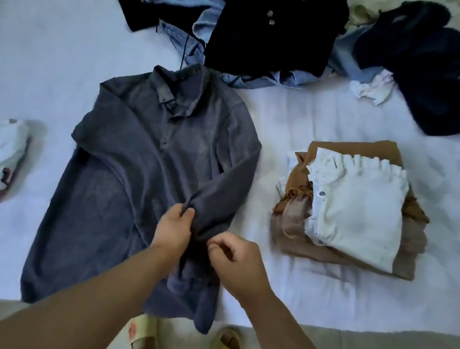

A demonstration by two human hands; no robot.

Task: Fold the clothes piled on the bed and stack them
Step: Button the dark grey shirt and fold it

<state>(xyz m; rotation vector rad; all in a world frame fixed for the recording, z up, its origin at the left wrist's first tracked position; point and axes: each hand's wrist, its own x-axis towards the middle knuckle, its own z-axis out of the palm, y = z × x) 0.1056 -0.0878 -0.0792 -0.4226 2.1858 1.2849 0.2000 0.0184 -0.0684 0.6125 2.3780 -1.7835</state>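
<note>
Grey shirt (142,177) lies flat mid-bed, pile (279,29) at 12 o'clock, stack (355,208) at 3; left hand (172,232) and right hand (237,263) pinch its sleeve (219,191), drawing it inward to fold

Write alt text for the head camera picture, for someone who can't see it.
Both hands, left hand and right hand, grip a sleeve of a grey button-up shirt spread flat on a white bed. A folded stack lies right of it, an unfolded dark pile beyond.
</note>
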